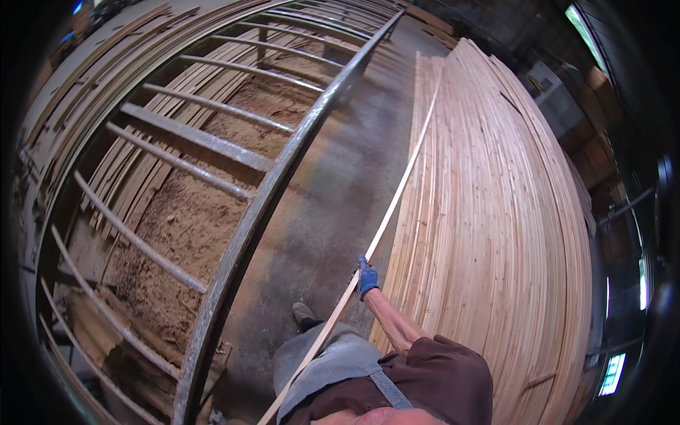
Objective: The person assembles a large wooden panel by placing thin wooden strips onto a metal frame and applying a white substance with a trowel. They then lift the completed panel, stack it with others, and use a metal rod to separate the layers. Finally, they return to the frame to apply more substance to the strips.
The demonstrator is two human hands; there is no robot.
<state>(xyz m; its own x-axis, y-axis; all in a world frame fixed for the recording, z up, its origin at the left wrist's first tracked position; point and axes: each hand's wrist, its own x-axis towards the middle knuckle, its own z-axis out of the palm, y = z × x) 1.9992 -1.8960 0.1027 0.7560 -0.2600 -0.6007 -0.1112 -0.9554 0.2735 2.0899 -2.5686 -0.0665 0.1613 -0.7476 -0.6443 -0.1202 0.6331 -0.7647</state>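
My right hand [366,277], in a blue work glove, is closed round a long, thin wooden strip [388,212]. The strip slants from beside my body at the lower edge up to the far end of a wide stack of pale boards [489,212] on my right. Its far end lies over the stack's left side, and its near part passes in front of my grey apron [333,361]. My left hand is out of sight.
Along my left runs a long metal roller frame [237,265] with spaced crossbars. Sawdust [170,234] and loose wooden strips [131,166] lie beneath it. Concrete floor [319,191] separates frame and stack. Beyond the stack stands a light grey cabinet-like box [556,103].
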